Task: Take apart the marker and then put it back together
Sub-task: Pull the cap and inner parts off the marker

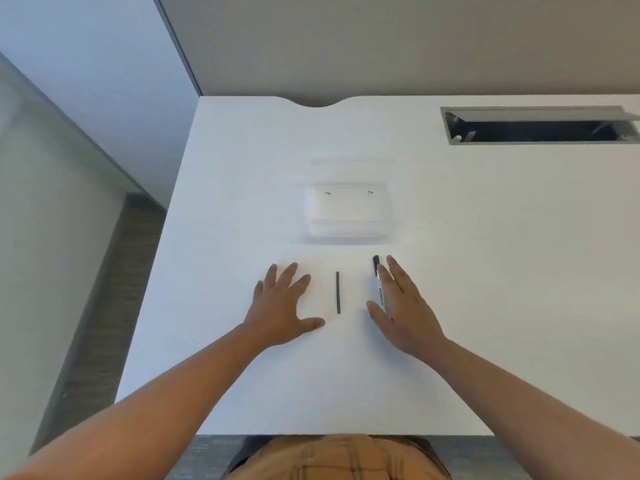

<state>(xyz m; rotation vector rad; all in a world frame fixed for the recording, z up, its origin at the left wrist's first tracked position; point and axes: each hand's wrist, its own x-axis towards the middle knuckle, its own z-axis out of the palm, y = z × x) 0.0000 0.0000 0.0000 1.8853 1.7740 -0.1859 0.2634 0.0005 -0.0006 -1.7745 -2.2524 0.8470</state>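
A thin black ink rod (338,292) lies lengthwise on the white table (485,271) between my two hands. The white marker body (379,289) with a black end lies just right of it, under the edge of my right hand's index finger. My right hand (401,306) rests flat with fingers spread, touching the marker along its left side but not gripping it. My left hand (282,303) lies flat and open on the table, left of the rod and apart from it.
A clear plastic box (349,213) sits on the table beyond the marker parts. A grey cable hatch (536,126) stands open at the far right. The table's left edge drops to the floor beside a wall.
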